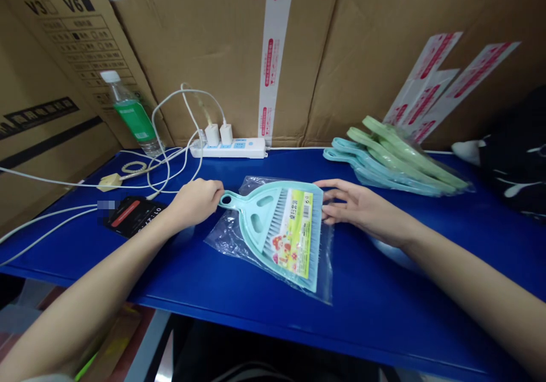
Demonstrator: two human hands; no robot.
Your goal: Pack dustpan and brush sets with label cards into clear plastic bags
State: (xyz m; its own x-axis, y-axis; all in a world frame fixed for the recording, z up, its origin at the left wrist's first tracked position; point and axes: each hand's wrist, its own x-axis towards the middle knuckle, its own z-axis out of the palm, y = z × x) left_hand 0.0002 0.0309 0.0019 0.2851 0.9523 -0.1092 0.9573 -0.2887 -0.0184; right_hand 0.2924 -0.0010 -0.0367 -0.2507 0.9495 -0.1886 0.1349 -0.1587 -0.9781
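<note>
Dustpan set [278, 231]: handle [236, 202] points left, long axis roughly sideways.

Brown cardboard panels [213, 46] (one banded with red-printed white tape [272, 58]) stand upright behind a blue tabletop [384, 308] catching soft light.

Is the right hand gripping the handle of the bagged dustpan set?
No, the right hand is at the wide edge of the dustpan set, the left hand at its handle.
</note>
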